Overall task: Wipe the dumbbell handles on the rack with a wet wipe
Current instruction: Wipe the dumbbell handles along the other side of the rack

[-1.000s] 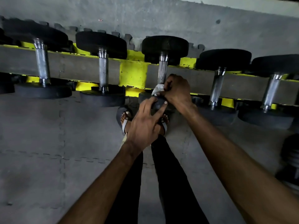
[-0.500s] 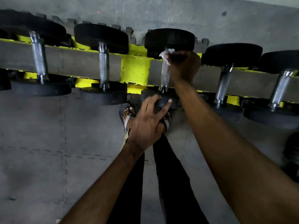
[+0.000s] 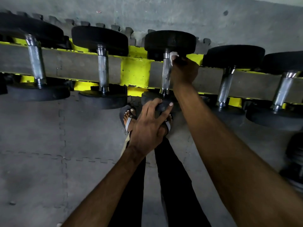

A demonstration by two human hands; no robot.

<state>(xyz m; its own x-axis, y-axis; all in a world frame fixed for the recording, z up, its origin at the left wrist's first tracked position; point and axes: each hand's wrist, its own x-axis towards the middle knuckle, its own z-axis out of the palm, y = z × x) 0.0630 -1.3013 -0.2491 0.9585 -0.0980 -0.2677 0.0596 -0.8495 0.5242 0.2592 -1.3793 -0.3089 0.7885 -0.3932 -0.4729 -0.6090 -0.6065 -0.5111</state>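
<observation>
Several black dumbbells with chrome handles lie across a grey and yellow rack (image 3: pixel 134 71). My right hand (image 3: pixel 184 72) is wrapped around the right side of the middle dumbbell's handle (image 3: pixel 166 74), near its far end. A white wet wipe (image 3: pixel 173 56) sticks out of the top of that fist, pressed against the handle just below the far weight (image 3: pixel 170 40). My left hand (image 3: pixel 149 126) grips the near weight (image 3: pixel 152 99) of the same dumbbell, fingers spread over its edge.
Two dumbbells lie to the left (image 3: pixel 103 68) and two to the right (image 3: pixel 227 82) on the rack. My sandalled feet (image 3: pixel 128 117) stand on grey foam floor tiles below the rack. More dark weights (image 3: pixel 295 161) sit at the right edge.
My right hand slid the wipe from the near end of the handle up to its far end and stays there. My left hand kept its hold on the near weight.
</observation>
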